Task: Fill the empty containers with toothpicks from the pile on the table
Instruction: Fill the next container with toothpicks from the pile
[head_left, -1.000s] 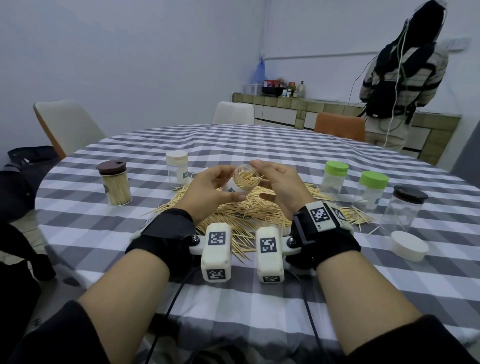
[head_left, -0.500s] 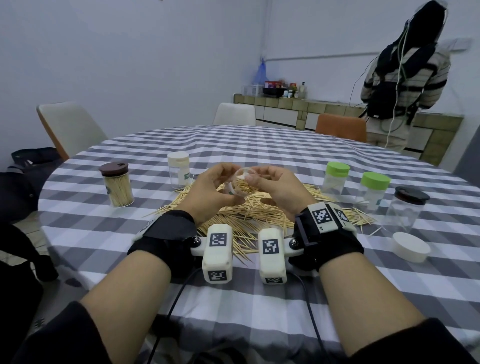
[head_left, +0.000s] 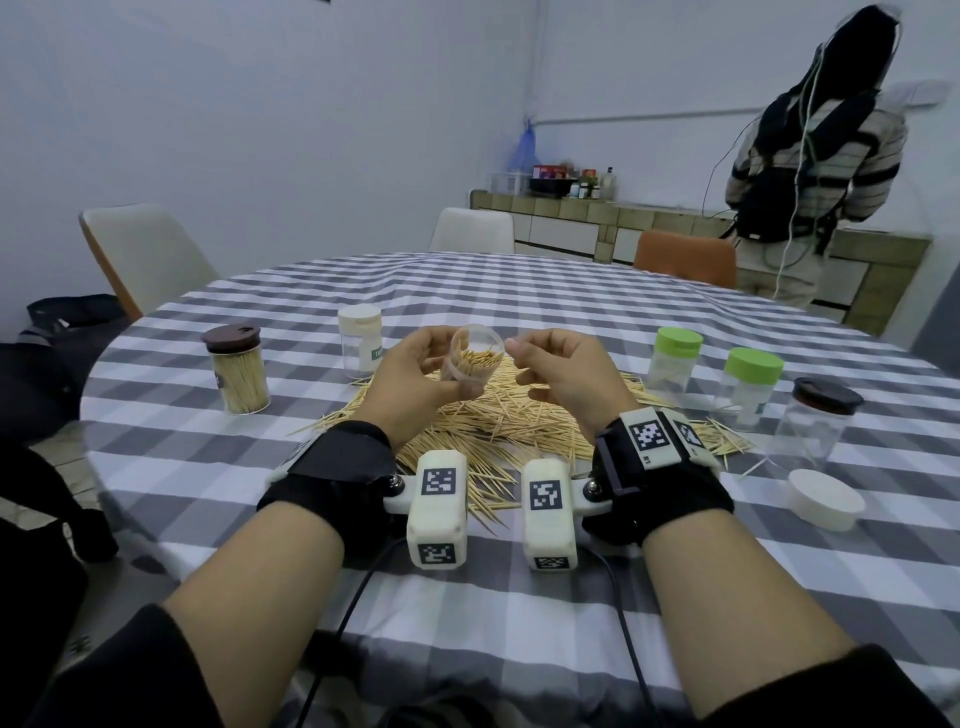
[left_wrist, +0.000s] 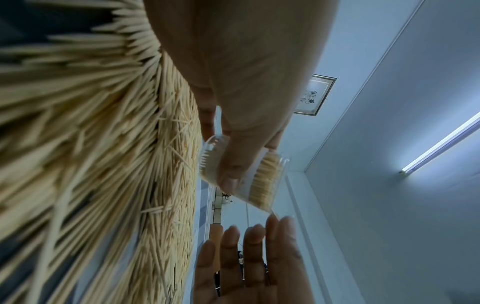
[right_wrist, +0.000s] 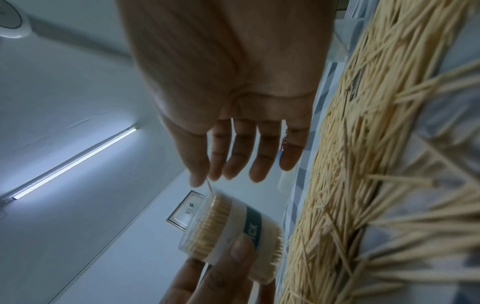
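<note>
My left hand (head_left: 426, 358) grips a small clear container (head_left: 475, 358), partly filled with toothpicks and tilted above the pile of toothpicks (head_left: 519, 415). In the left wrist view the thumb (left_wrist: 231, 170) lies across the container (left_wrist: 265, 181). My right hand (head_left: 519, 348) hovers just right of the container's open mouth, thumb and forefinger together. In the right wrist view they pinch a single toothpick (right_wrist: 209, 187) that points at the container's rim (right_wrist: 215, 207).
On the checked table (head_left: 519, 291) stand a brown-lidded jar full of toothpicks (head_left: 239, 371) and a white-lidded container (head_left: 360, 340) to the left. Two green-lidded containers (head_left: 675, 358) and a dark-lidded clear jar (head_left: 815, 421) stand right, near a loose white lid (head_left: 825, 499). A person (head_left: 810, 156) stands back right.
My right fingertips have drawn back from the container's mouth to just beside its rim. The left hand has lifted the container slightly.
</note>
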